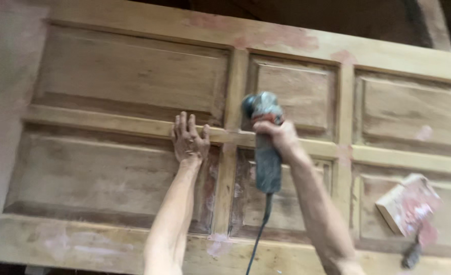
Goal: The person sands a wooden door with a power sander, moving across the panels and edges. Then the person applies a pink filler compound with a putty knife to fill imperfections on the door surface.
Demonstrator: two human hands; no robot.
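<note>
A large panelled wooden door (108, 76) lies flat in front of me, with pinkish filler patches along its rails. My left hand (190, 138) rests flat with fingers spread on the middle rail. My right hand (281, 136) grips a grey angle grinder (266, 147) by its body. The grinder's head sits over the joint of the middle rail and an upright stile. Its black cord (258, 239) trails down toward me between my arms.
A small wooden block (406, 203) smeared with pink filler lies on the lower right panel. A dark-handled tool (413, 252), partly blurred, lies just below it. Dark space shows beyond the door's far edge.
</note>
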